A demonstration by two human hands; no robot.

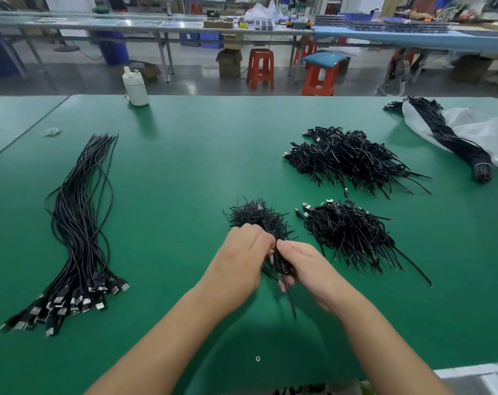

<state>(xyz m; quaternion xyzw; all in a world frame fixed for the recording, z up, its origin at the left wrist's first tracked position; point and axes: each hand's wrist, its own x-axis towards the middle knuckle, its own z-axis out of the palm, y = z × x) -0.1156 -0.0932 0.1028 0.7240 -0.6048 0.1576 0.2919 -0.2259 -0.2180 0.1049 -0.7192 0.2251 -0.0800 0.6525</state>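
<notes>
The bench (185, 155) is laid out so the work runs from left to right. A sheaf of long straight cables (79, 223) lies at the left with its plugs fanned toward the person, ready to be drawn one at a time. A small pile of short black ties (253, 216) sits in the middle, just beyond the hands and within easy reach. Two heaps of coiled, tied cables (347, 232) are stacked at the right, the farther one (353, 158) behind the nearer. The cable being worked on (282, 265) is folded into a narrow hank and held just above the bench between the two hands, directly in front of the person, with one loose end trailing down toward them. The right hand (304, 269) is wrapped around the hank from the side, its fingers curled to keep the folds together. The left hand (242, 258) is curled too, with its fingertips pinching the top of the hank beside the pile of ties. It is probably winding a tie around the hank, though the knuckles hide the tie, so that cannot be confirmed. Farther off, a white bottle (135, 86) stands at the back edge, and a plastic bag (469, 129) at the far right holds another bound sheaf.
</notes>
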